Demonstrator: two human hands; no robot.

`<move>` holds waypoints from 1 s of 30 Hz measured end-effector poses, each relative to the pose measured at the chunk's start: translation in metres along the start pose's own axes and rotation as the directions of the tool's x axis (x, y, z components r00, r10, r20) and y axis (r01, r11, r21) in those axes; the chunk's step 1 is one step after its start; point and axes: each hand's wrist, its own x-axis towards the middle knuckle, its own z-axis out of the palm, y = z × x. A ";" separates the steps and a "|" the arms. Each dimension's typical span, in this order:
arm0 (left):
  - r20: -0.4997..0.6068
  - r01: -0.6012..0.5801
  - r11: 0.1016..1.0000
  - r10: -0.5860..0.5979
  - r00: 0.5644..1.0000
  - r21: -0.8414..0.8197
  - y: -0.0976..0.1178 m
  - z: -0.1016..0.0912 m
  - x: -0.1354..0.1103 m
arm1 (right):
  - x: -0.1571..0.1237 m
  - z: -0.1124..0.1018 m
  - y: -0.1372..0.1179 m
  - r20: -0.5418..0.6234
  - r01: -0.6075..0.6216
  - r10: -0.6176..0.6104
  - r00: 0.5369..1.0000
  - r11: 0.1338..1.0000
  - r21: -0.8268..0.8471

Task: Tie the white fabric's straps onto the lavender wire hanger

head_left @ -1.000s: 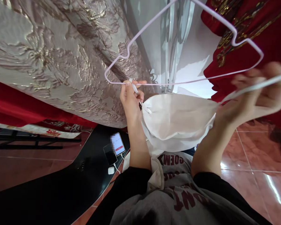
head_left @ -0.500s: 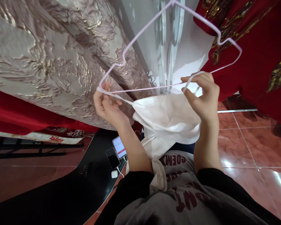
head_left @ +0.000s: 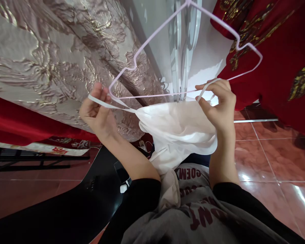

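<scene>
A white garment [head_left: 179, 127] with thin straps hangs between my hands, below a pale wire hanger [head_left: 152, 37]. My left hand [head_left: 96, 112] pinches the left strap [head_left: 109, 105], pulled out past the hanger's left corner. My right hand [head_left: 218, 105] is closed on the right strap [head_left: 205, 86] near the hanger's bottom bar. The hanger's top is out of view.
A beige brocade fabric [head_left: 53, 64] hangs at the left, red embroidered cloth [head_left: 282, 57] at the right. A black table [head_left: 66, 203] below holds a phone [head_left: 120, 173] and a white charger [head_left: 122, 188]. Glossy red floor tiles [head_left: 269, 152] lie at the right.
My right hand came in from the far right to the hanger's bottom bar with its strap. My left hand drew the left strap outward to the left, now hiding the lit phone.
</scene>
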 end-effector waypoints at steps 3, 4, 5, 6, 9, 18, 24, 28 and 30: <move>0.147 0.021 1.000 -0.022 0.989 0.005 0.012 0.007 0.007 | 0.000 0.001 0.000 0.042 -0.001 0.002 0.999 1.000 -0.008; 0.209 0.009 1.000 -0.011 0.978 0.010 0.017 0.013 0.010 | 0.000 0.001 -0.001 0.055 -0.004 0.005 0.998 1.000 -0.012; 0.263 -0.005 1.000 -0.001 0.965 0.023 0.021 0.020 0.013 | 0.001 0.002 -0.001 0.068 -0.007 0.008 0.998 1.000 -0.016; 0.281 -0.022 0.999 0.011 0.960 0.039 0.025 0.027 0.016 | 0.001 0.003 -0.002 0.079 -0.010 0.011 0.997 1.000 -0.018; 0.172 -0.053 0.998 0.046 0.984 0.037 0.028 0.047 0.020 | 0.002 0.003 -0.004 0.106 -0.014 0.016 0.994 1.000 -0.023; 0.255 -0.049 0.995 0.026 0.966 0.085 0.032 0.048 0.017 | 0.002 -0.001 -0.004 0.112 -0.020 0.017 0.994 1.000 0.022; 0.498 -0.135 0.955 -0.015 0.867 0.265 0.077 0.068 0.030 | 0.000 0.003 -0.006 0.085 -0.010 0.005 0.996 0.998 0.063; 0.578 -0.230 0.951 0.071 0.813 0.206 0.082 0.074 0.036 | -0.001 0.002 -0.004 0.093 0.007 -0.014 0.996 0.998 0.067; 0.586 -0.267 0.947 0.116 0.802 0.177 0.074 0.073 0.035 | -0.002 0.001 -0.003 0.085 -0.001 -0.004 0.996 0.998 0.060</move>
